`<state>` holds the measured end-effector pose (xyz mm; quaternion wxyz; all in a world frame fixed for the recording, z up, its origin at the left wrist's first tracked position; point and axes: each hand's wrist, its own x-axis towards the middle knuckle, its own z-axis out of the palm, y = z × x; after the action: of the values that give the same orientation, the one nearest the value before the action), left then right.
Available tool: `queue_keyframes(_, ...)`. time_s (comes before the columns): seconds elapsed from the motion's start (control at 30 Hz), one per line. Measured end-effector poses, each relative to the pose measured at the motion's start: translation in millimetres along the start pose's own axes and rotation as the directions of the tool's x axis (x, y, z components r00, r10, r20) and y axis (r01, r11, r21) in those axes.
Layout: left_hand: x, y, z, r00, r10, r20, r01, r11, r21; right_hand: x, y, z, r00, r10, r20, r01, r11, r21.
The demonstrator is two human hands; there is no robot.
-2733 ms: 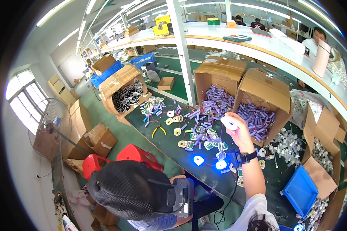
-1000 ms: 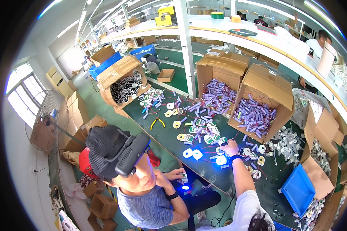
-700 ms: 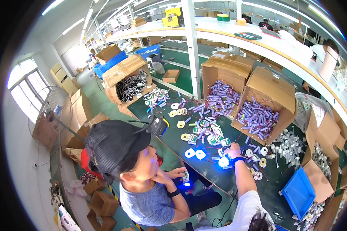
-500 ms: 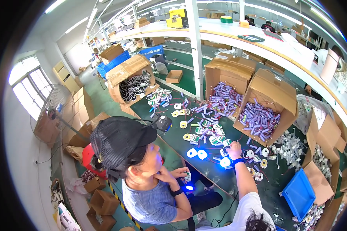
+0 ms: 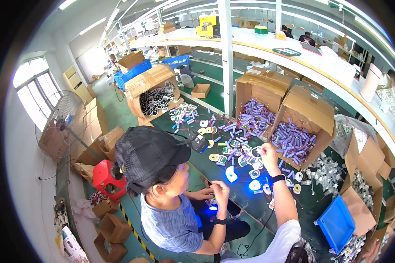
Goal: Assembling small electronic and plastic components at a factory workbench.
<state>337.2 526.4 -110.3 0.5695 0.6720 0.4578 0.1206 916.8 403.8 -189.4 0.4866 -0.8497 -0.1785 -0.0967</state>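
My right hand (image 5: 269,155), with a dark band on its wrist, reaches over the dark green bench (image 5: 215,173) with its fingers pinched together. At the fingertips is a round white part with a dark middle (image 5: 256,152); the exact grip is too small to see. Loose purple battery cells with thin red wires (image 5: 235,130) and round white parts with green circuit boards lie around it. Two round white lamps, one glowing blue farther left (image 5: 231,174) and one nearer my wrist (image 5: 254,185), lie on the bench. My left hand is out of view.
A co-worker in a black cap (image 5: 151,153) sits close on the left, both hands near a small part. Cardboard boxes of battery cells (image 5: 309,111) stand behind the bench parts. A blue tray (image 5: 336,223) lies at right; a red stool (image 5: 107,177) and floor fan are left.
My right hand has moved away from me, up the bench, with the dark-centred part at its fingers. The co-worker leans rightward, and one hand has dropped from the chin toward the other.
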Motion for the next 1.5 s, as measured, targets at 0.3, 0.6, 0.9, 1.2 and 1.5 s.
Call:
queue_keyframes(0.3,-3.4,7.3,-0.4,0.998,0.059,0.002,-0.059,0.998,0.017,27.7,-33.6,-28.8,0.987,-0.141,-0.07,0.153,0.967,0.204)
queue_keyframes(0.6,-10.5,-6.3,-7.1,0.996,0.088,-0.015,-0.088,0.996,0.012,11.6,-119.1,-67.8,0.904,-0.314,-0.291,0.379,0.903,0.202)
queue_keyframes(0.9,-34.2,-21.7,-26.6,0.997,0.082,-0.013,-0.083,0.994,-0.067,14.4,-102.8,-78.4,0.933,-0.238,-0.271,0.265,0.962,0.068)
queue_keyframes(1.2,-52.6,-39.4,-49.4,0.991,0.13,-0.02,-0.129,0.991,0.016,4.5,-95.6,-67.6,0.967,-0.084,-0.242,0.108,0.99,0.088)
queue_keyframes(1.5,-67.1,-61.1,-62.5,0.992,0.119,-0.031,-0.122,0.984,-0.132,-17.9,-104.8,-78.7,0.954,-0.036,-0.298,0.094,0.979,0.181)
